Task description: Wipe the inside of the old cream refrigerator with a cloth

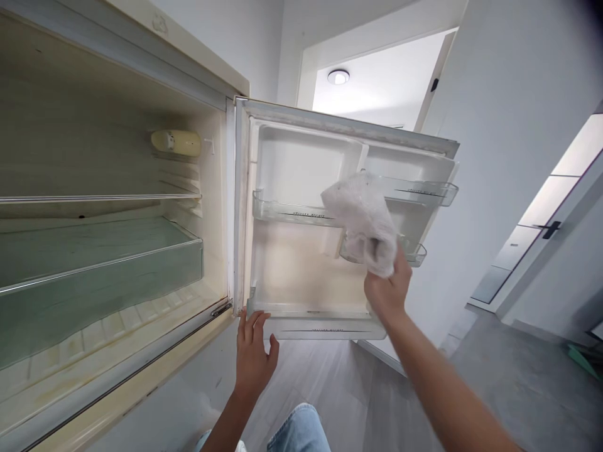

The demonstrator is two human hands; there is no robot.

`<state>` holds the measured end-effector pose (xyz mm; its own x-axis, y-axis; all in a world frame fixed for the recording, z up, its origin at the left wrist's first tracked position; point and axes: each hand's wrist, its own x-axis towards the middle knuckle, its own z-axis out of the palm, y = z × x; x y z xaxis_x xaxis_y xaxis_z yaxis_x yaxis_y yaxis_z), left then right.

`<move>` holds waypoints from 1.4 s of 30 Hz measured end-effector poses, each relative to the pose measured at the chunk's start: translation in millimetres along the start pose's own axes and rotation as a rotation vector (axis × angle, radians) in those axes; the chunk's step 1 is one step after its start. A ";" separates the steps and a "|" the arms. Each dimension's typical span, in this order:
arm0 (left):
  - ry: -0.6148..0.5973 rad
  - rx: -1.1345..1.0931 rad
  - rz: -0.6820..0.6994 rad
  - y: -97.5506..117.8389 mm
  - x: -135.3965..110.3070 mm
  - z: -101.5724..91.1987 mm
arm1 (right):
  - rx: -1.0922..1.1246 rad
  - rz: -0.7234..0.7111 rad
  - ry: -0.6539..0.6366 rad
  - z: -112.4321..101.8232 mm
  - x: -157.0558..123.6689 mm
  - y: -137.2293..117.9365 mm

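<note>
Head view: the right hand, fingers closed, grips a crumpled white cloth, which bunches above the fist in front of the inner liner of an open refrigerator door. The left hand is open, fingers spread, resting against the clear bottom door bin. Above it runs a clear door rail. To the left lie the refrigerator's interior wall, a glass shelf and a crisper drawer. A cloth held with a broad face outward would best cover the liner, with the free hand bracing the door against swinging. The cloth hides the right fingers and part of the rails; whether it touches the liner is hard to judge, and its material cannot be told.
</note>
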<state>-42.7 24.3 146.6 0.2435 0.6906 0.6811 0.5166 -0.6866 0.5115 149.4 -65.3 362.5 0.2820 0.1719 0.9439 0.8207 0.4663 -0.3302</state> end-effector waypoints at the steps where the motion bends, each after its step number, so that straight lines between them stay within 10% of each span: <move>1: -0.001 0.002 0.000 0.1 -0.1 -0.4 | 0.069 0.118 0.062 4.9 -14.5 -10.7; 7: 0.019 0.010 0.048 -6.6 -1.9 -3.1 | 0.709 1.124 -0.067 51.8 -63.6 -58.5; 12: 0.063 0.046 0.049 -7.5 -1.8 -1.3 | 1.121 1.565 -0.173 96.6 -42.5 -56.5; 16: -0.001 0.011 0.028 -1.9 0.0 -5.8 | 1.319 1.444 0.010 131.1 -4.0 -50.7; 20: -0.021 0.008 0.022 -2.3 0.1 -9.9 | 1.399 1.276 -0.099 145.0 24.1 -51.0; 33: 0.001 -0.001 0.018 -4.7 -1.0 -7.6 | 1.395 0.970 -0.026 60.7 32.9 -25.9; 42: 0.002 -0.014 0.032 -4.2 -1.0 -10.3 | 1.339 1.041 0.088 99.4 18.0 -51.8</move>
<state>-53.5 24.1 149.2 0.2581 0.6676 0.6983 0.4969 -0.7116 0.4967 62.6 -0.1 395.7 0.4533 0.8316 0.3208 -0.6669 0.5552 -0.4969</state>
